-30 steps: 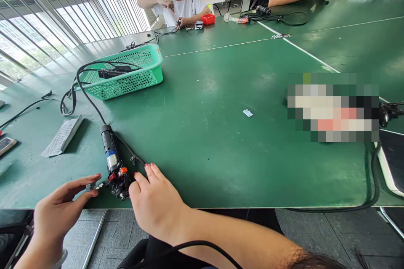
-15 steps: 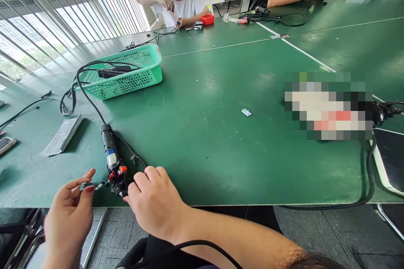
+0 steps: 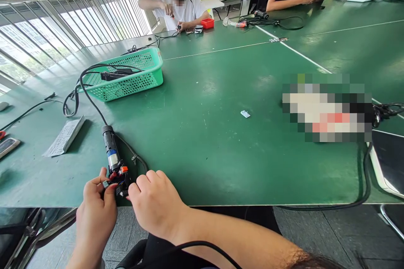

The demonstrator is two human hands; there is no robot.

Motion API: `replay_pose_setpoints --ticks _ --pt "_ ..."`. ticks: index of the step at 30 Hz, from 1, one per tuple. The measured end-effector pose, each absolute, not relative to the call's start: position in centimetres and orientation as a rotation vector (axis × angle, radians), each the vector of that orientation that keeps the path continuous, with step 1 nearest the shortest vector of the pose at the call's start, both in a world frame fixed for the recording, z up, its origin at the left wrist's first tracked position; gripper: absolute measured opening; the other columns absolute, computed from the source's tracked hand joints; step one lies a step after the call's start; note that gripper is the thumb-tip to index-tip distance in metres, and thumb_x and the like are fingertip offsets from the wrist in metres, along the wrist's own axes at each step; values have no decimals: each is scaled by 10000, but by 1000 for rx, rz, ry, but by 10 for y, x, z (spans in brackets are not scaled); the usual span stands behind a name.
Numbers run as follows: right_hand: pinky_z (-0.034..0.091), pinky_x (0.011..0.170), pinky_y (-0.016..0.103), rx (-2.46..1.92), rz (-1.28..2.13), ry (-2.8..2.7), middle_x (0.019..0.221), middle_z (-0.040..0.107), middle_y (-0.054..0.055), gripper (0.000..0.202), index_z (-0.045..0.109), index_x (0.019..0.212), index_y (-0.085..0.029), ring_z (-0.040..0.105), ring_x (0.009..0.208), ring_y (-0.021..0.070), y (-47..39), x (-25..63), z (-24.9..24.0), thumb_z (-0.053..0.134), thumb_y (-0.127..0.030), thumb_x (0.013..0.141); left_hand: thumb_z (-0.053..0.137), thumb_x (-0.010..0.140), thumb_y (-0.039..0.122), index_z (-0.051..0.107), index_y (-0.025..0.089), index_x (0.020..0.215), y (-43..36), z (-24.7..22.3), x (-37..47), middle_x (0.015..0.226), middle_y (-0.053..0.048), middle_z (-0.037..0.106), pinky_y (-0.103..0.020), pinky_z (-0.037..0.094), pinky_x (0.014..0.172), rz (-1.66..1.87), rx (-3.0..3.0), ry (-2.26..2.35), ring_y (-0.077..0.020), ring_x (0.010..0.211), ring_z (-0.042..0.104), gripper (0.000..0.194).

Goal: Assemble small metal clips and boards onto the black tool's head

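A black cylindrical device (image 3: 111, 148) with a blue and white band lies near the table's front edge, its lower end a cluster of dark, red and orange parts. A cable leaves its top. My left hand (image 3: 98, 206) is closed in a pinch at that end, on a small greyish ribbed piece (image 3: 106, 184) whose kind I cannot make out. From the other side, my right hand (image 3: 156, 201) is closed on the device's lower right end; its fingertips are mostly hidden. A thinner black cord (image 3: 134, 151) runs down to my right hand.
Behind the device stands a green mesh basket (image 3: 132, 88) with black cables and a dark part. A folded paper slip (image 3: 66, 136) lies left, a small label (image 3: 245, 114) mid-table. A blurred pale object (image 3: 325, 109) is at right. Two people (image 3: 183, 6) sit across the table.
My left hand has moved right with the small ribbed piece, from beside the device to right against its lower end. My right hand has stayed almost in place. The view has shifted slightly.
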State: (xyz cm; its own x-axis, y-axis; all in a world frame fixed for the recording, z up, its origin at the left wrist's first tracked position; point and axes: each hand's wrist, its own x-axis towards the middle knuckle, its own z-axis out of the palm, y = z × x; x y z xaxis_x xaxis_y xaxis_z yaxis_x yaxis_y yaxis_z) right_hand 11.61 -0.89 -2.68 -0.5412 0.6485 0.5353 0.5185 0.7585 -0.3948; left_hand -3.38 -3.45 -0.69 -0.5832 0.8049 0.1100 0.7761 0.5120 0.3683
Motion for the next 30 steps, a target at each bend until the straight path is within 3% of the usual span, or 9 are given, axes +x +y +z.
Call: replay_pose_setpoints --ticks 4,8,14,22,26,30 --pt "335 590 327 -871 258 -2277 762 537 34 165 541 795 -158 472 718 191 -8 116 -26 446 -210 920 375 898 381 418 215 1153 -36 -9 -29 1278 -137 607 -433 486 759 472 1351 2776 -376 1083 613 308" --pt "345 588 327 -888 265 -2287 765 542 34 158 541 794 -163 472 707 189 -8 114 -26 444 -203 912 377 902 377 459 196 1147 -36 -9 -26 1198 -161 645 -393 475 693 475 1343 2814 -363 994 649 316" --pt "390 635 337 -1016 362 -2370 798 573 52 152 570 822 -157 507 753 203 -4 121 -14 442 -175 902 412 897 353 467 212 1135 -27 -5 -10 1237 -130 635 -376 469 713 554 1330 2754 -345 1037 637 282" --pt "404 678 343 -1253 409 -2502 869 628 76 205 628 874 -151 560 829 215 19 166 13 431 -165 926 420 898 310 498 212 1065 -17 -3 31 1304 -165 580 -398 497 766 518 1491 2534 -327 1013 655 209" --pt "393 666 329 -1338 286 -2510 848 627 62 199 643 851 -164 573 805 204 32 208 15 463 -200 928 393 911 275 517 211 1012 -19 -3 63 1489 -188 355 -454 438 961 597 1630 2237 -314 1240 521 172" --pt "387 657 299 -1424 260 -2508 804 617 38 220 662 823 -186 585 771 181 45 249 15 475 -231 928 426 885 185 506 203 948 -18 -1 101 1552 -179 205 -528 295 1088 711 1759 1917 -286 1454 101 104"
